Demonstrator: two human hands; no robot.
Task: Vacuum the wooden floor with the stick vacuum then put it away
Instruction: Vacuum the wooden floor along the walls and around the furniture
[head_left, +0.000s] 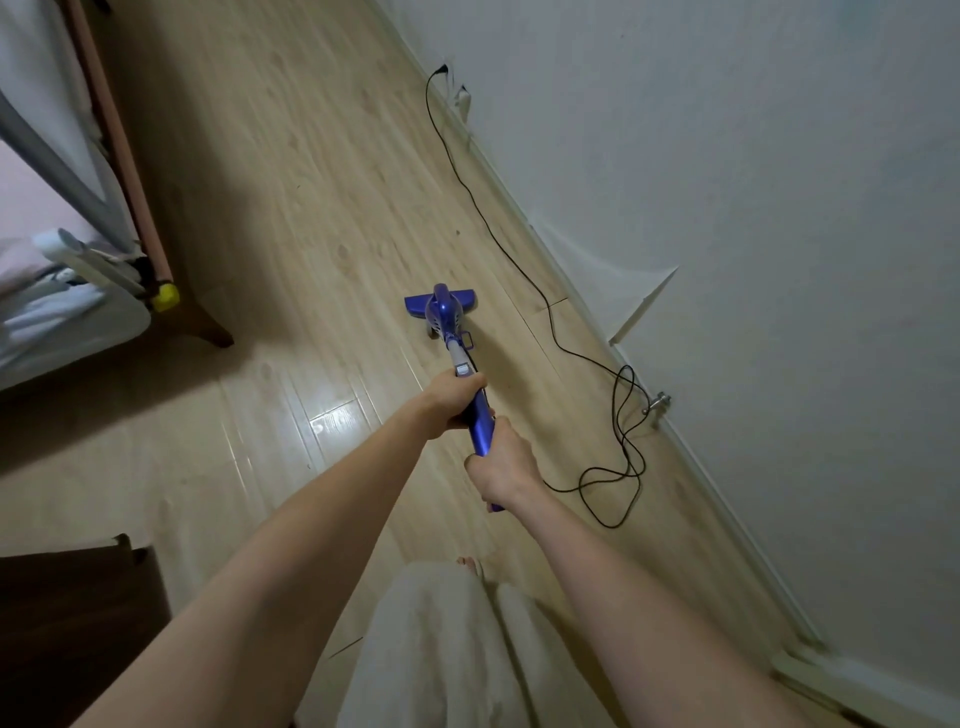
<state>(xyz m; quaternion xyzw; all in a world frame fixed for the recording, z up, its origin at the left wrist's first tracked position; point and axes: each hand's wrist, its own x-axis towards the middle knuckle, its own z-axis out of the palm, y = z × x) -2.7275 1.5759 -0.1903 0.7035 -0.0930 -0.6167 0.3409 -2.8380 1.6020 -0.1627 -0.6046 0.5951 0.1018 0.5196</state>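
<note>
— Blue stick vacuum (451, 332) sat head-down on the wooden floor (291, 182), near the wall (727, 182)?
— Yes; left hand (451, 400) and right hand (501, 465) each clenched its handle. Loose cord (618, 415) beside it could snag.

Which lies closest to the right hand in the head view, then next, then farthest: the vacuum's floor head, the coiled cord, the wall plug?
From the right hand:
1. Coiled cord, on the floor to its right, by the wall.
2. Vacuum's floor head, ahead on the floor.
3. Wall plug, far ahead, at the wall.
</note>
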